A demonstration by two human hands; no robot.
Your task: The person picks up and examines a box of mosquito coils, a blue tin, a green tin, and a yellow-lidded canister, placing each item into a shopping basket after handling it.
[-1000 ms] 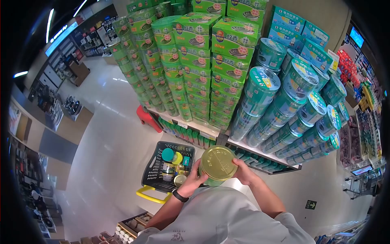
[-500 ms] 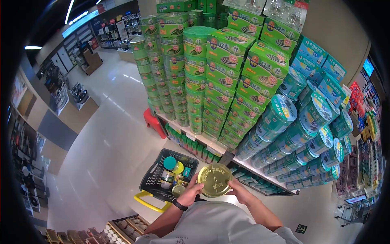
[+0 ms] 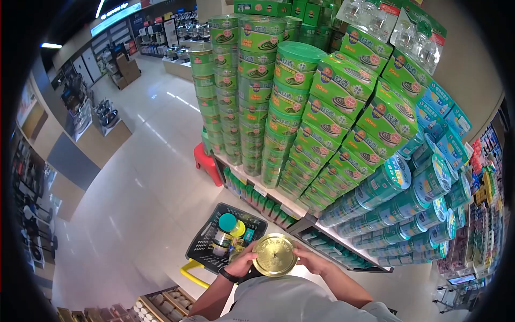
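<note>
A round gold tin with raised lettering on its face is held in front of my chest. My left hand, with a black band at the wrist, grips its left side. My right hand has its fingers closed on the right edge. The tin's underside is hidden from view. Just left of my hands is a black shopping basket with a yellow handle. In it lie a teal-lidded container, a dark-labelled jar and other small goods.
Ahead rises a shelf display with stacked green boxes, green tubs and teal cylinders. A red stool stands at its left end. Light floor stretches left toward a display counter. Trays of goods sit at lower left.
My view has shifted, so the shelf sits further right. Both hands still hold the gold tin, which is lower in view and at a different angle, its raised lettering turned.
</note>
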